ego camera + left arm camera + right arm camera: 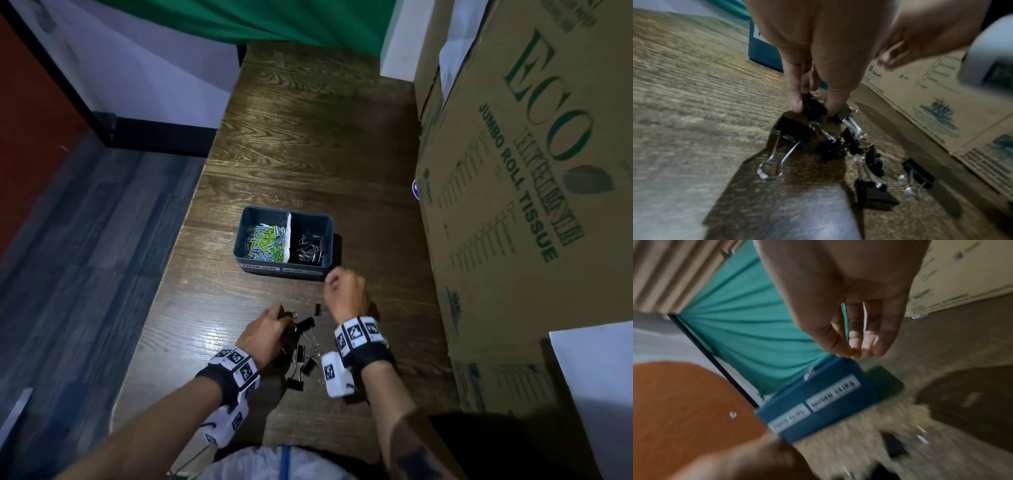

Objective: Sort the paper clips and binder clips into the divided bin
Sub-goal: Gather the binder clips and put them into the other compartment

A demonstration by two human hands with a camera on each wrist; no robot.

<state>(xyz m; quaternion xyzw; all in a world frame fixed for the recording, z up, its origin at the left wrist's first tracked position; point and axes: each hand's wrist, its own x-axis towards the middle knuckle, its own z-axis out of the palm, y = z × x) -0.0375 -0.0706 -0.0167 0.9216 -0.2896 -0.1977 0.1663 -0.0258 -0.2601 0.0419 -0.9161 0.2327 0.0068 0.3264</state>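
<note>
A dark blue divided bin (284,269) stands mid-table. Its left half holds coloured paper clips (265,240), its right half black binder clips (310,248). Several loose black binder clips (303,356) lie in a pile in front of the bin. My left hand (274,318) reaches down into the pile. In the left wrist view its thumb and fingers (795,104) pinch one black binder clip (815,105). My right hand (339,281) hovers at the bin's front right corner (828,402). Its fingers (879,340) hang down with the thumb against them, and nothing shows between them.
A large cardboard tissue box (513,205) walls off the table's right side, close to the pile. The table's left edge (178,274) drops to the floor. One binder clip (318,309) lies apart, between the pile and the bin. White paper (599,377) lies at the right.
</note>
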